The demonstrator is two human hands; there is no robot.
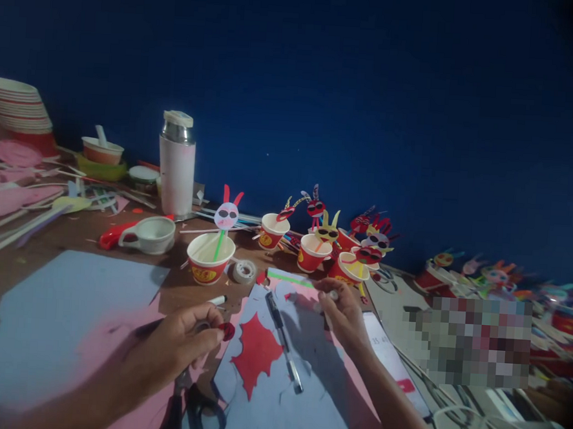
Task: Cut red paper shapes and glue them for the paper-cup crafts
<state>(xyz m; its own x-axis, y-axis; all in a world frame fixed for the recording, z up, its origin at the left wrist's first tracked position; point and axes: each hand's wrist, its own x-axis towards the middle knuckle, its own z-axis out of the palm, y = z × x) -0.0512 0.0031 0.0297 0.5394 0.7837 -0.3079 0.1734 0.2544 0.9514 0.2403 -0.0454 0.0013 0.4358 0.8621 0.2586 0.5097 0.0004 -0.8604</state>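
Observation:
My left hand (pixel 184 342) is closed in a pinch on a small red paper piece (pixel 227 330), with a small ring-like thing against the fingers. My right hand (pixel 341 308) is closed around a small white object at its fingertips; I cannot make out what it is. Between the hands lies a blue paper sheet (pixel 275 395) with a red jagged cut-out (pixel 256 354) and a black pen (pixel 283 340) on it. Black scissors (pixel 190 409) lie below my left hand. A white marker (pixel 217 300) lies just above the left hand.
Red paper cups with paper faces on sticks (pixel 210 256) stand in a row by the blue wall. A tape roll (pixel 244 271), a white mug (pixel 152 234), a white thermos (pixel 176 164), stacked paper plates (pixel 18 111) and paper scraps crowd the table. More blue paper (pixel 62 298) lies at left.

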